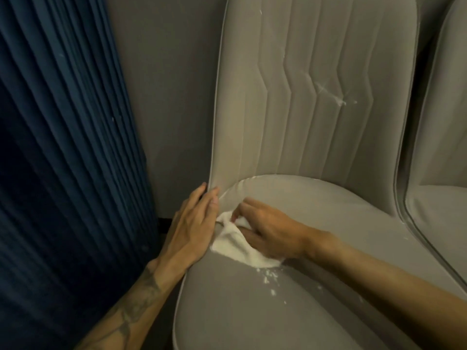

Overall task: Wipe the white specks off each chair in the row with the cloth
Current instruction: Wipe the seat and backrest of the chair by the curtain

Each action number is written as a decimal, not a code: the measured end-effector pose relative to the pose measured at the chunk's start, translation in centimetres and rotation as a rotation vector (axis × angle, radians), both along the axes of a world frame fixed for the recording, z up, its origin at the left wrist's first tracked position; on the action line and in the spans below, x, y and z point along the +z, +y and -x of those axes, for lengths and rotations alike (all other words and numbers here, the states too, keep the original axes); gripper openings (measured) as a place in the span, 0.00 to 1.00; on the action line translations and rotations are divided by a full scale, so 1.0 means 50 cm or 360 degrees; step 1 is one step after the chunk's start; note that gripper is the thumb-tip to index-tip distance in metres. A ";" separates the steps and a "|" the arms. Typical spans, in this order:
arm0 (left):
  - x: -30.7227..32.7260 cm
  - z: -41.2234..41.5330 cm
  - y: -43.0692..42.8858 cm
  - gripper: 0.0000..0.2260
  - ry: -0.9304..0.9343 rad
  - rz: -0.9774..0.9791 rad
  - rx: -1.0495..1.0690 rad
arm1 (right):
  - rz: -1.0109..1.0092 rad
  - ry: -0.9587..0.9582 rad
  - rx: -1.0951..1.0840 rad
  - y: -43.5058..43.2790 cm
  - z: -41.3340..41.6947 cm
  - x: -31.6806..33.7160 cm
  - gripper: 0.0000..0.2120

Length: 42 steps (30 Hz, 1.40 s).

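Light: dim, warm, indoor; source not in view.
Brightest item: cloth (235, 246), near blown-out white, its weave lost.
Chair (303, 109): back evenly lit, with a pale sheen along the piping; seat darkens toward the near edge.
Shadows: soft-edged, on the seat beneath the right hand (273, 231) and forearm.
Curtain (63, 147): deep blue, folds sinking to near black at lower left.
Focus: soft throughout; specks (270, 276) smeared; right hand's fingers slightly blurred; left hand (194, 223) somewhat crisper.
Distortion: wide-angle bowing; chair edges and curtain folds curve toward the frame's sides.
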<state>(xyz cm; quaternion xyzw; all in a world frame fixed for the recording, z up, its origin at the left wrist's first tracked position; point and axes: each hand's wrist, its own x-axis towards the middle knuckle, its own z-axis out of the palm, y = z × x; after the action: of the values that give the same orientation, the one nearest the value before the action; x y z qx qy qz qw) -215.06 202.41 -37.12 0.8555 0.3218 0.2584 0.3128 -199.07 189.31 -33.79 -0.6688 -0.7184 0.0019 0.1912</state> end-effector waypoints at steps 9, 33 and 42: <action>-0.005 -0.002 0.008 0.22 0.0080 -0.0089 -0.0006 | -0.0070 0.0061 -0.0580 0.006 -0.069 -0.012 0.13; -0.002 -0.002 0.003 0.23 0.0087 -0.0086 -0.0045 | -0.0051 0.0027 -0.0946 -0.138 -0.216 -0.006 0.14; -0.005 0.001 0.005 0.23 0.0081 -0.0064 -0.0054 | 0.0000 0.0007 -0.0638 -0.224 -0.218 0.005 0.13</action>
<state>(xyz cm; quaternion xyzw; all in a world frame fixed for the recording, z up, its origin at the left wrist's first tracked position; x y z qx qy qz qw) -215.13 202.65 -37.36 0.8733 0.3099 0.2375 0.2916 -188.19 178.12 -33.53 -0.7984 -0.5705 -0.0348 0.1894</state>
